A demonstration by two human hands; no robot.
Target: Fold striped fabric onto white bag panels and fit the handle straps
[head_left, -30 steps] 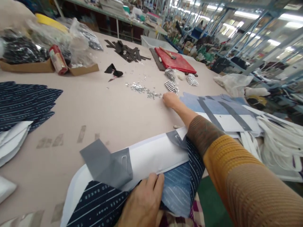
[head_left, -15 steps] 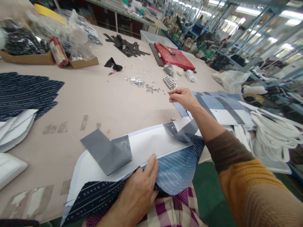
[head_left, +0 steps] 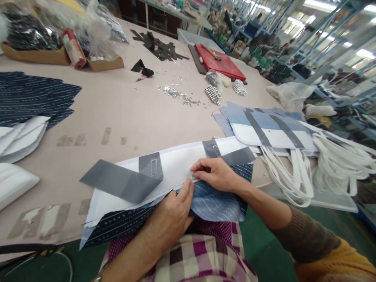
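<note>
A fabric panel (head_left: pixel 176 166) with white backing and dark-blue and light-blue striped cloth lies along the table's front edge. My left hand (head_left: pixel 173 207) grips its near edge, fingers pressed together on top near the middle. Closed in a pinch, my right hand (head_left: pixel 219 174) meets the panel just beyond the left fingertips; a small shiny metal piece shows at its fingertips, partly hidden. Two grey strips are stitched to the panel: the left grey strip (head_left: pixel 117 180) folds out sideways, and the right grey strip (head_left: pixel 237 156) lies partly behind my right hand.
Small metal pieces (head_left: pixel 176 93) are scattered mid-table. Beyond them are black scraps (head_left: pixel 157 47) and a red pad (head_left: pixel 220 62) with a hammer (head_left: pixel 210 51). Stacked panels (head_left: pixel 264 131) with white handles (head_left: pixel 289 176) lie right; striped cloth (head_left: pixel 32 96) lies left.
My right hand has come back from beside the scattered metal pieces to the panel, next to my left fingertips. The left grey strip lies flatter and farther left. My left hand stays on the panel.
</note>
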